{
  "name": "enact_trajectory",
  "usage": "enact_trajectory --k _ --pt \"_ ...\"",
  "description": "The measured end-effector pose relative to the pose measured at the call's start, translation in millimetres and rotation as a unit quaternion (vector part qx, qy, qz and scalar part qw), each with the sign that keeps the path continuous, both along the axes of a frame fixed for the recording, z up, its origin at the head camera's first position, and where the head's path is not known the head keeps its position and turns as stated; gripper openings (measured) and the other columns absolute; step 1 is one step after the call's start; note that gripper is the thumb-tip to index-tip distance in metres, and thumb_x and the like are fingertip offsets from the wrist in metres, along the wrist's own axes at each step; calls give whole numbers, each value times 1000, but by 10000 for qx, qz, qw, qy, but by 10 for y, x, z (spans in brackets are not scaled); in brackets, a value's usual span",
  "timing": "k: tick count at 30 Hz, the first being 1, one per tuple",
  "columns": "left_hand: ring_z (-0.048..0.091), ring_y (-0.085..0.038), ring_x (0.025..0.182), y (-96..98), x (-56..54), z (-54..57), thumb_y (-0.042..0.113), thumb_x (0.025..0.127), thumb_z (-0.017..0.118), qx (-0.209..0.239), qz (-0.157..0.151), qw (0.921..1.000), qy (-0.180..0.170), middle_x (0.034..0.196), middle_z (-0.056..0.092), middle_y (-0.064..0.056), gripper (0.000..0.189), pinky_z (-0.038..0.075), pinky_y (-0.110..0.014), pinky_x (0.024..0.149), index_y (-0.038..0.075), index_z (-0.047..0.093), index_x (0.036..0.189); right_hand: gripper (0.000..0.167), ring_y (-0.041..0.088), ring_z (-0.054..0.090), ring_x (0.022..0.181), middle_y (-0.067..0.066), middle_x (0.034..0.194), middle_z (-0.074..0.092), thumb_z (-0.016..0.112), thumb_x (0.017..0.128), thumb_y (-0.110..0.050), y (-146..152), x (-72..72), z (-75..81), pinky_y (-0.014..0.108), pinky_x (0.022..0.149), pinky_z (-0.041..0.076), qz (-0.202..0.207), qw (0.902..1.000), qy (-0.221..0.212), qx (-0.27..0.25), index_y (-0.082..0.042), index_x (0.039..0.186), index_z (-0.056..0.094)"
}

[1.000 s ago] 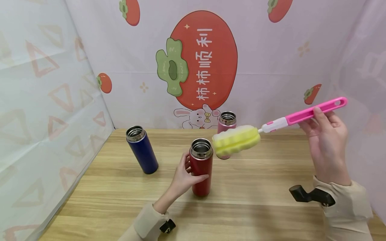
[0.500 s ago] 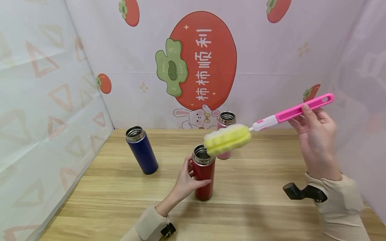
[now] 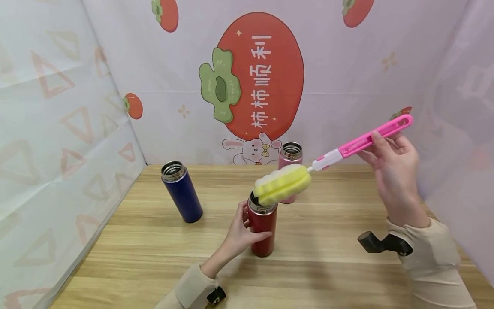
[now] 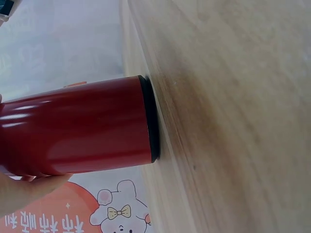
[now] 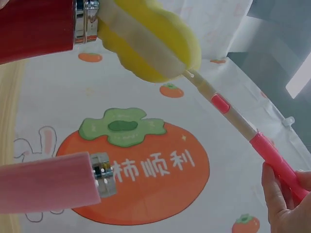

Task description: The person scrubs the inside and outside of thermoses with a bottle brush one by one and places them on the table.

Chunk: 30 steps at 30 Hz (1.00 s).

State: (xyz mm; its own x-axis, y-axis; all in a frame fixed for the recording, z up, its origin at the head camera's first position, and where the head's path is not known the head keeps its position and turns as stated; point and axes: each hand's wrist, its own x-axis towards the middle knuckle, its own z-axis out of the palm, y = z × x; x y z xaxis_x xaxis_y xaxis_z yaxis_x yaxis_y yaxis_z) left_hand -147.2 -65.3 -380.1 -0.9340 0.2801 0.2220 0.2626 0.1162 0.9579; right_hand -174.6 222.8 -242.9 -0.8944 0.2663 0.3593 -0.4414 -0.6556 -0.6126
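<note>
Left hand (image 3: 240,231) holds red bottle (image 3: 264,236) around its body, grip wrapped on it, thumb across the near side, fingers round the left and far side. Bottle is roughly upright, near middle of the tabletop (image 3: 316,279), metal neck (image 3: 263,208) up, no cap on it; the left wrist view shows its black base (image 4: 150,119) down at the tabletop.

Right hand (image 3: 395,176), to the right, pinches pink handle (image 3: 370,139) of a bottle brush, grip pressed together on it between thumb and fingers. Brush slants down to the left: pink handle, white section (image 3: 327,159), then yellow-and-white sponge head (image 3: 285,184). Sponge tip is right at the mouth of the red bottle; cannot tell how far in, if at all.

Blue bottle (image 3: 183,195) stands uncapped to the left, well apart from the hands. Pink bottle (image 3: 290,163) stands on the far side, partly behind the sponge head, also uncapped. Light sleeves (image 3: 432,253) on both arms, black device (image 3: 386,243) at the right wrist. White backdrop (image 3: 339,77) with persimmon prints behind.
</note>
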Motion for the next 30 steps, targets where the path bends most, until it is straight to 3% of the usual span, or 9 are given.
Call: enact_trajectory --k 3,6,10,16,18,23,27,30 --pt "49 -30 107 -4 5 -2 0 66 74 -136 -23 9999 -30 119 48 -17 75 41 -43 87 5 29 125 24 27 63 74 18 83 59 61 77 8 -46 18 137 39 70 48 -87 9992 90 386 10 98 51" --pt "49 -30 107 -11 -2 -22 1 67 74 -233 -49 9997 6 119 47 -17 74 40 -43 88 6 28 125 31 27 62 78 18 86 58 65 75 4 -124 40 305 37 70 49 -296 9933 121 1107 10 101 51" --pt "49 -31 108 -27 -34 -109 4 67 75 -277 -88 9995 124 119 47 -17 74 40 -45 89 6 28 124 34 26 62 78 16 86 58 68 74 -2 -279 59 528 34 67 50 -582 9732 178 2218 8 103 53" --pt "48 -25 110 -48 -115 -304 11 67 77 -394 -29 9992 110 122 47 -11 77 40 -41 90 13 28 126 24 22 63 68 16 83 58 67 76 -3 -579 44 821 29 63 51 -622 9398 668 3293 3 96 57" --pt "48 -24 110 -52 -123 -325 13 67 77 -416 -22 9991 101 122 46 -10 78 40 -40 90 14 27 126 21 19 64 68 15 83 58 66 77 -4 -684 42 898 26 62 51 -740 9175 787 3829 2 95 57" --pt "48 -26 111 -63 -129 -349 10 67 77 -402 -87 9991 117 123 46 -11 80 40 -43 90 14 26 128 23 13 64 72 12 85 58 62 81 -9 -931 51 1035 24 62 51 -1079 8446 919 5164 2 101 55" --pt "49 -25 109 -71 -130 -350 12 68 76 -461 -113 9986 228 122 47 -10 77 42 -41 88 13 26 127 25 15 64 72 10 85 56 61 82 -11 -1086 68 1082 24 63 51 -1074 8097 1051 5673 3 101 54" --pt "49 -23 109 -74 -126 -342 17 69 76 -495 -124 9982 311 121 47 -9 76 42 -40 88 14 27 127 23 17 63 73 8 85 55 62 82 -13 -1164 73 1092 25 64 51 -1149 7890 1163 5923 2 98 55"
